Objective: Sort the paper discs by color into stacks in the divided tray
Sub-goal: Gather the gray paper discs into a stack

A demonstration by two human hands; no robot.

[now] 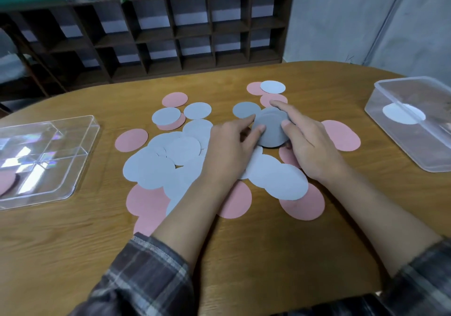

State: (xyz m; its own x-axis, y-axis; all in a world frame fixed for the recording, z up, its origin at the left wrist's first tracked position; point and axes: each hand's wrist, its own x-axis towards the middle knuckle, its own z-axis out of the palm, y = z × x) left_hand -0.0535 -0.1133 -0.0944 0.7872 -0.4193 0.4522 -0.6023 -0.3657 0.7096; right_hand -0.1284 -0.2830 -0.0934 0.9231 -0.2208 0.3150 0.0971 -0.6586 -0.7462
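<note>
Grey disc stack [271, 132] is sitting mid-tabletop [244, 254], w/ both hands gripping it: L hand [231, 147] pinching left edge, R hand [310, 144] curling round right edge. Pink discs [131, 140] & pale discs [183, 149] are lying scattered around. Divided tray [73, 164] is standing far left.

Soft, even indoor light covers the wooden table [244, 254], leaving only faint shadows beside the forearms. Rainbow glare streaks the clear tray [44, 159] at nine o'clock. Wide-angle distortion bends the shelf [170, 35] at twelve o'clock. The plaid sleeves [146, 279] at six o'clock are blurred.
</note>
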